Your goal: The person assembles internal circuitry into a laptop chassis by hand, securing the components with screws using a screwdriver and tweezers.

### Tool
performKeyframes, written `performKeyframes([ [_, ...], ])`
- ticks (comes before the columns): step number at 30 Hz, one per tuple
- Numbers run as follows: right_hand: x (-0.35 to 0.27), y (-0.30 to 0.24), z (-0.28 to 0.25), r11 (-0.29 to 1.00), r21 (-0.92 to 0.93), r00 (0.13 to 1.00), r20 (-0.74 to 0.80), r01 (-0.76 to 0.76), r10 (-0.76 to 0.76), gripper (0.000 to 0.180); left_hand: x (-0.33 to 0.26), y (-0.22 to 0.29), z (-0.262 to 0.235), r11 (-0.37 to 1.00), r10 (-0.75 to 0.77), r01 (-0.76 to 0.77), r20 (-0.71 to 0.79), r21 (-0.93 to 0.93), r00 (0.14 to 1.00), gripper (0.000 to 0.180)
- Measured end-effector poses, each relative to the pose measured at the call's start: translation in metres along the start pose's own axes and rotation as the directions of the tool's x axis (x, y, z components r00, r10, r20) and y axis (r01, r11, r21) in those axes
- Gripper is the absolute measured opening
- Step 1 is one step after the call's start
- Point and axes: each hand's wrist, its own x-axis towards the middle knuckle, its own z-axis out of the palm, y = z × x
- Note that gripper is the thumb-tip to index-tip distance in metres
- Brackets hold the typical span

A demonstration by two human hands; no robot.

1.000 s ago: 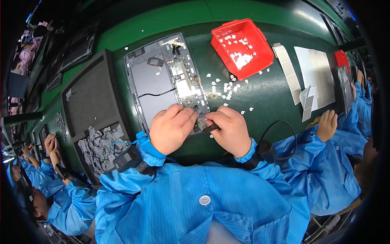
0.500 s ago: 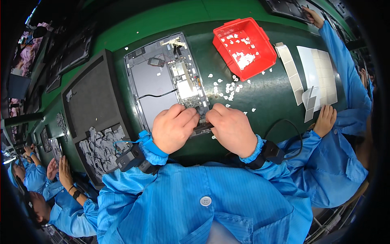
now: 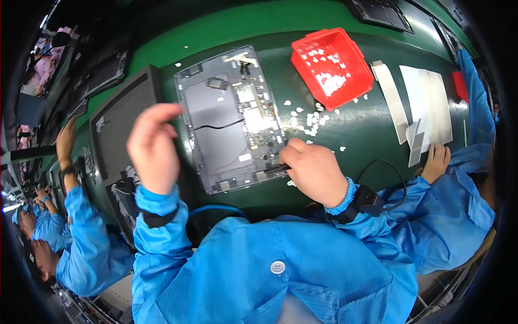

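In front of me lies a flat grey device casing [image 3: 218,154], its inside facing up, with a circuit board [image 3: 259,120] along its right side and a black cable [image 3: 218,126] across the middle. My right hand [image 3: 317,174] is at the casing's lower right corner, fingers pinched around a slim black tool [image 3: 277,168], whose tip points left over the casing. I cannot make out its exact kind. Raised at the casing's left edge, my left hand [image 3: 155,148] is empty, its fingers loosely apart and a little blurred.
Small white round pieces [image 3: 312,123] lie scattered right of the casing, beside a red bin [image 3: 356,81] holding more. A dark foam tray [image 3: 127,127] stands left. Pale strips and sheets [image 3: 431,102] lie far right, under a co-worker's hand [image 3: 436,162]. Another co-worker's hand [image 3: 66,141] is at left.
My left hand has come away from the casing's lower edge, moving left and up. My right hand stays near the corner, where the black tool now shows. The left co-worker's hand has risen.
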Motion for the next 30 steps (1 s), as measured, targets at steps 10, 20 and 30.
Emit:
performKeyframes([
  [10,-0.004,0.018,-0.004,0.967,0.138,0.946,-0.217,-0.213,0.239,0.014,0.023,-0.151,-0.185,0.649,-0.047,0.508,-0.636,0.567,0.770,0.019],
  [20,-0.004,0.018,-0.018,0.982,-0.024,0.904,-0.395,-0.188,0.163,0.010,0.077,-0.200,-0.154,0.236,-0.278,0.727,-0.672,0.645,0.686,0.046],
  [30,0.016,0.008,-0.014,0.738,0.670,0.741,-0.537,0.085,0.402,0.021,0.101,-0.241,-0.203,0.471,-0.721,0.836,-0.423,0.282,0.549,0.026],
])
